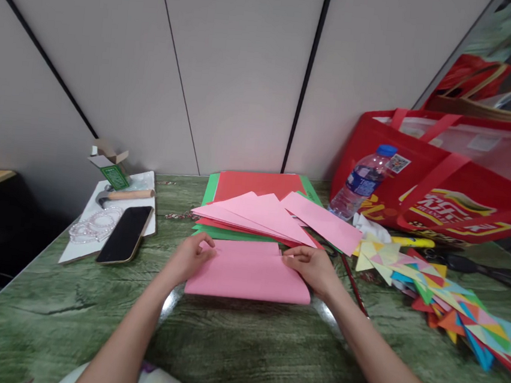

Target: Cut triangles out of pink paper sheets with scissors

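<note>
A folded pink paper sheet (248,272) lies on the green marbled table (240,346) in front of me. My left hand (191,257) pinches its upper left corner, fingers curled on the edge. My right hand (314,268) presses and grips the upper right corner the same way. Just behind the sheet lies a stack of pink, red and green papers (257,213).
A chain of colourful folded paper pieces (444,294) stretches right. A water bottle (362,181) leans on a red bag (456,174). Left: a phone (125,233), bead bracelets (94,224), a hammer (124,195) and a small green box (110,168) on a white board. Scissors (492,271) lie far right.
</note>
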Available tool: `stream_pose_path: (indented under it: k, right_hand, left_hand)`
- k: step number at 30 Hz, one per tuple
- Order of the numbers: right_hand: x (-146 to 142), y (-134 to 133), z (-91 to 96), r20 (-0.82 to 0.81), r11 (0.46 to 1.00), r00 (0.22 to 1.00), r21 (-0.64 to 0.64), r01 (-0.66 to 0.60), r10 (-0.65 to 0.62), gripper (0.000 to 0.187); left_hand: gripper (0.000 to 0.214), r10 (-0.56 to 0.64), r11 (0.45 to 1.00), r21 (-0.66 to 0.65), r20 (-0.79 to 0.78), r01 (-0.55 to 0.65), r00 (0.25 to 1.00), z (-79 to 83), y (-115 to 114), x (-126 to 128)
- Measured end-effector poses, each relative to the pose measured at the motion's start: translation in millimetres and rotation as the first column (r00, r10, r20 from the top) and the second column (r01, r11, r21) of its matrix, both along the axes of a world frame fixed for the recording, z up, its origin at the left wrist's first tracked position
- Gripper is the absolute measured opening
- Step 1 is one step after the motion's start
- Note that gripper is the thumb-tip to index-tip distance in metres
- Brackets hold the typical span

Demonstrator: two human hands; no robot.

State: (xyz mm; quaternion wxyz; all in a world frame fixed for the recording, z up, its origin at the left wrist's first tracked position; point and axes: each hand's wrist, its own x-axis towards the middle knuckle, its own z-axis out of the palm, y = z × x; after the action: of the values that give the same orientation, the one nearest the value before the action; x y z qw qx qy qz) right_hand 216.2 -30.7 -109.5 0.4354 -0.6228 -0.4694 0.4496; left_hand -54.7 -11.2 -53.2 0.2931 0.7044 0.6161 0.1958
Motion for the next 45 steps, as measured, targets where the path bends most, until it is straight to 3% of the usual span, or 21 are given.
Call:
stream_pose_path:
  k: [6, 12, 17, 30, 35, 37, 40, 45]
  right_hand:
    - [-5, 3, -12.4, 0.261, 0.997, 0.964, 0.036, -0.062, 0.05, 0.018]
    - [-12, 0, -6.0, 0.469, 0.994, 0.88, 0.045, -0.103, 0.07, 0.012]
    - [-15, 2, -2.6, 0.585, 0.989, 0.805, 0.03, -0.147, 0.102, 0.011]
    - [-24, 6, 14.5, 0.768, 0.947, 0.583, -0.095, -0.307, 0.266, 0.018]
    - [-24, 5, 18.4, 0.795, 0.932, 0.528, -0.125, -0.341, 0.299, 0.02]
    - [-24, 3, 20.1, 0.809, 0.933, 0.513, -0.116, -0.34, 0.287, 0.018]
    - [-26, 2, 20.8, 0.816, 0.924, 0.504, -0.092, -0.372, 0.284, 0.018]
    - [-31, 2, 16.7, 0.793, 0.862, 0.485, -0.097, -0.498, 0.37, 0.028]
  left_hand:
    - [0.008, -0.021, 0.999, 0.042, -0.251, 0.033, 0.968, -6.8, 1, -2]
    - [0.015, -0.011, 1.0, 0.013, -0.479, 0.02, 0.878, -11.4, -2, 3]
    - [0.021, -0.03, 0.999, -0.008, -0.578, 0.032, 0.816, -14.9, -3, 9]
    - [0.02, -0.043, 0.998, -0.063, -0.656, 0.002, 0.754, -15.0, 0, 11]
    - [0.022, 0.003, 1.0, 0.004, -0.682, 0.0, 0.732, -6.4, -5, 14]
    - [0.022, 0.001, 0.998, 0.045, -0.677, 0.04, 0.736, -4.2, -7, 17]
    - [0.021, -0.112, 0.986, 0.026, -0.631, 0.165, 0.768, -7.1, -7, 21]
    - [0.027, -0.259, 0.955, -0.031, -0.576, 0.296, 0.775, -16.6, -3, 25]
